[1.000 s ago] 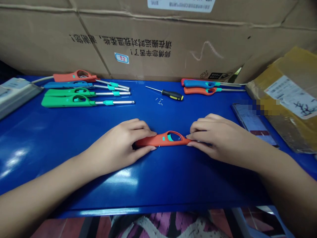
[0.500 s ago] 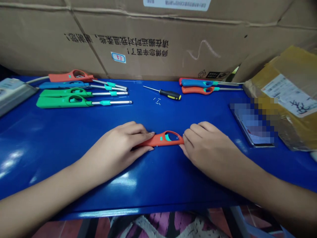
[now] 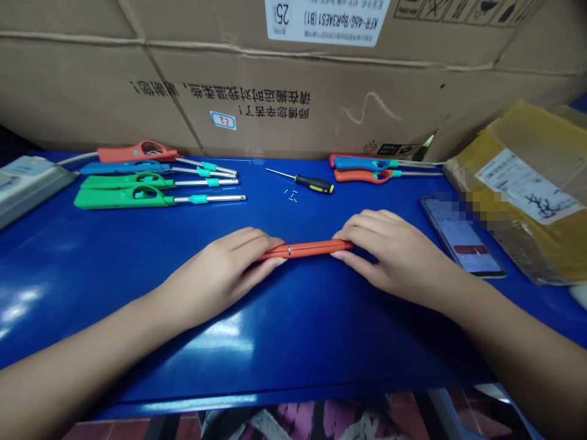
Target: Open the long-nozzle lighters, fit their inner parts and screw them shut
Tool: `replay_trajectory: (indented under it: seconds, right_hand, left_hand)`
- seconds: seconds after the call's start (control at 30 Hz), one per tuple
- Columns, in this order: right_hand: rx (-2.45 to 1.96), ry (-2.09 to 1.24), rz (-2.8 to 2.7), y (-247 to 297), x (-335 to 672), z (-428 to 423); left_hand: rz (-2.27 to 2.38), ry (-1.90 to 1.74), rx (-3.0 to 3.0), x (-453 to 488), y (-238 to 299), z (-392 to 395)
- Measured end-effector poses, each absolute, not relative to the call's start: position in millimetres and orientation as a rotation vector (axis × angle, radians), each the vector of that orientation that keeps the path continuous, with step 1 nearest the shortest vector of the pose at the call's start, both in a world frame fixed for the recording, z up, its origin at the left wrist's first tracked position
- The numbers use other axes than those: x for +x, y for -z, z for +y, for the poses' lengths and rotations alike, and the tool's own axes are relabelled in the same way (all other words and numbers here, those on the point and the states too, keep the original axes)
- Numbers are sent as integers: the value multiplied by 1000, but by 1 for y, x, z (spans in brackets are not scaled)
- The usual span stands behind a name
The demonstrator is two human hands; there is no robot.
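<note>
An orange gas lighter (image 3: 312, 249) is held level between my two hands, its narrow edge with a seam turned up toward me. My left hand (image 3: 233, 263) pinches the left end between thumb and fingers. At the other end, my right hand (image 3: 385, 250) grips it the same way. Its metal tube does not show; the right fingers cover part of that end. Beyond the hands lie a black and yellow screwdriver (image 3: 314, 184) and several small white pins (image 3: 290, 195).
Several long lighters (image 3: 123, 197) lie in a row at the back left, and more lighters (image 3: 362, 175) at the back right. A phone (image 3: 463, 238) and a yellow-taped package (image 3: 527, 238) are on the right. A cardboard box (image 3: 257, 79) stands behind the blue table (image 3: 275, 360). A power strip (image 3: 27, 183) sits far left.
The orange lighter has been turned about its long axis, from its flat side with the trigger opening to its seam edge. The right hand has opened up somewhat from a tighter curl. The view has tilted up slightly.
</note>
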State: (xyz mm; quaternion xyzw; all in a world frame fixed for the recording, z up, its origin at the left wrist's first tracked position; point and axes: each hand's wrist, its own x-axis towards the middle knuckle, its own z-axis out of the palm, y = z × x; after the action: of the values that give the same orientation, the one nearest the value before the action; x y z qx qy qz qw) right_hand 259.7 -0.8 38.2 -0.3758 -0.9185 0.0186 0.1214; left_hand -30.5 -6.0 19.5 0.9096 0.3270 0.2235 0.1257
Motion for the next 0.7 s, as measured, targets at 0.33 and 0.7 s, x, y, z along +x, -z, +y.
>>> replay_trajectory:
  seconds: [0.33, 0.7]
  right_hand:
    - [-1062, -75, -2574, -30, 255, -4]
    - [-1032, 118, -2582, -48, 270, 5]
  left_hand:
    - [951, -740, 2651, -25, -19, -12]
    - [982, -882, 2575, -30, -26, -8]
